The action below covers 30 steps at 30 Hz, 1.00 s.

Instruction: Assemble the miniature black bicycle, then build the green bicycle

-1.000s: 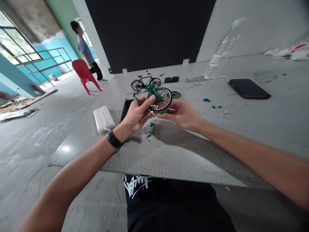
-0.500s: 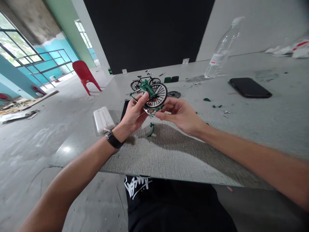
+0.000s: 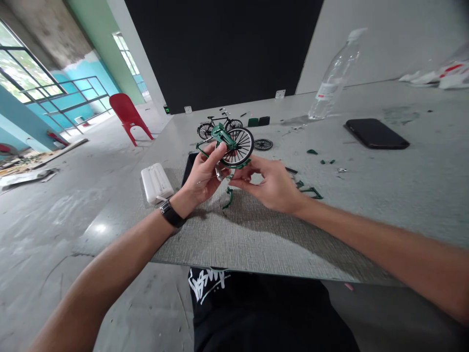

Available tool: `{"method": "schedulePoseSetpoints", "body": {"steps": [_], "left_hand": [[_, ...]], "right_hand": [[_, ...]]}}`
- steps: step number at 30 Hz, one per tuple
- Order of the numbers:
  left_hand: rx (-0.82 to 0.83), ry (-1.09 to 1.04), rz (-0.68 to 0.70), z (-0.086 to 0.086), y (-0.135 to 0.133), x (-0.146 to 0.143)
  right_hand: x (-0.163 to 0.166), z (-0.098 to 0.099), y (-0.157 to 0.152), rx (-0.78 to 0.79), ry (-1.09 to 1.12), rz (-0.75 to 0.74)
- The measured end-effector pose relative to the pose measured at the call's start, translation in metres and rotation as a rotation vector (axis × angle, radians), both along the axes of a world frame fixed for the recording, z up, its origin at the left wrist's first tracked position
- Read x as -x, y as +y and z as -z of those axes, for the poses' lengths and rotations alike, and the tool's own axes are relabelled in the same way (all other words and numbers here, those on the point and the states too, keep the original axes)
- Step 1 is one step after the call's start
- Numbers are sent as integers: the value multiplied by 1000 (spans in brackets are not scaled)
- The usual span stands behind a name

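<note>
A partly built green model bicycle (image 3: 224,137), with one black-spoked wheel (image 3: 242,145), is held above the table in my left hand (image 3: 201,177). The thumb presses on its green frame, and the fingers wrap underneath. At the lower side of the model, my right hand (image 3: 273,183) has thumb and forefinger pinched together by a small silver and green part; exactly what they grip is hidden. Below the hands, a curved green piece (image 3: 229,198) lies on the table. More green frame pieces (image 3: 311,192) rest just right of my right hand.
Behind the hands stands a black model bicycle (image 3: 220,126), with a loose wheel (image 3: 263,144) beside it. A white power bank (image 3: 157,183) lies left. Rightward are a black phone (image 3: 376,133), a clear bottle (image 3: 335,76) and small green bits (image 3: 312,151). A red chair (image 3: 129,116) stands beyond the table.
My right hand has shifted slightly down and left, its fingertips closer to the model's underside. The green frame pieces beside it now show more. My left hand still holds the model.
</note>
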<state>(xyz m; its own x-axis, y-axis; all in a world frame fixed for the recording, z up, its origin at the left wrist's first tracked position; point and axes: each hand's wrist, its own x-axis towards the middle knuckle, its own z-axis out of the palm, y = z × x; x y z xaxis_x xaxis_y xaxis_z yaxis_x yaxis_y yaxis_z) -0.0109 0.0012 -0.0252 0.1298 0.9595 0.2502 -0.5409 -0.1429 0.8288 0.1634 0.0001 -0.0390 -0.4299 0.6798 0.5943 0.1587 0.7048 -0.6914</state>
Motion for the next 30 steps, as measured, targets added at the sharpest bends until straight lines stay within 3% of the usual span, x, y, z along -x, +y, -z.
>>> {"method": "schedulePoseSetpoints", "body": {"steps": [3,10,19,24,30], "left_hand": [[-20,14,-11,-1,0,0],[29,40,-48,-7,-4,-1],[-15,76,63,-2,-5,0],[1,57,-4,-2,-6,-1],[-29,84,-45,0,-3,-3]], "right_hand": [[1,0,0,44,10,-18],[3,1,5,373,108,-157],[1,0,6,471,-23,-278],[3,-2,3,508,26,-322],[2,1,6,443,154,-245]]}}
